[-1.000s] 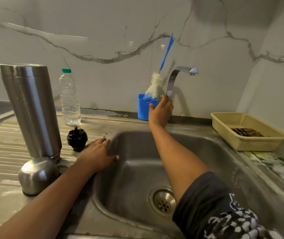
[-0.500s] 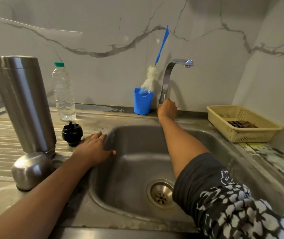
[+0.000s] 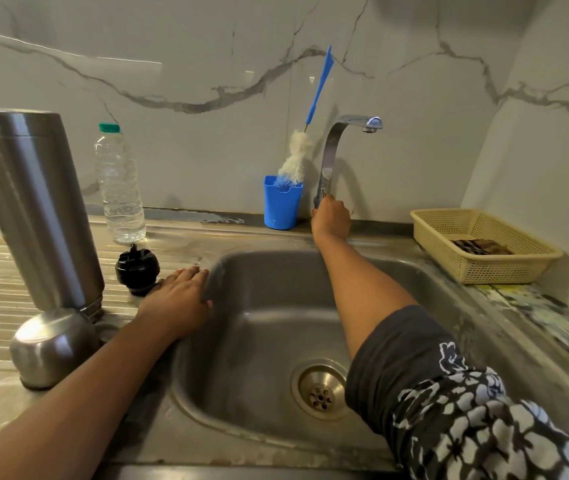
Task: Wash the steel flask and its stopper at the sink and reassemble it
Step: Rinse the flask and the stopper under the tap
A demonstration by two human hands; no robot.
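One stopper beside left grip; right grip holds tap.

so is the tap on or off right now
Off: no water falls from the spout of the tap, and no stream reaches the sink below. The right hand grips the tap's base.

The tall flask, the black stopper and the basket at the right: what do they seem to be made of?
Flask: brushed steel, by its dull grey sheen and soft reflections.
Stopper: probably glossy black plastic, by its moulded ridges.
Basket: likely cream plastic, with a perforated mesh wall.
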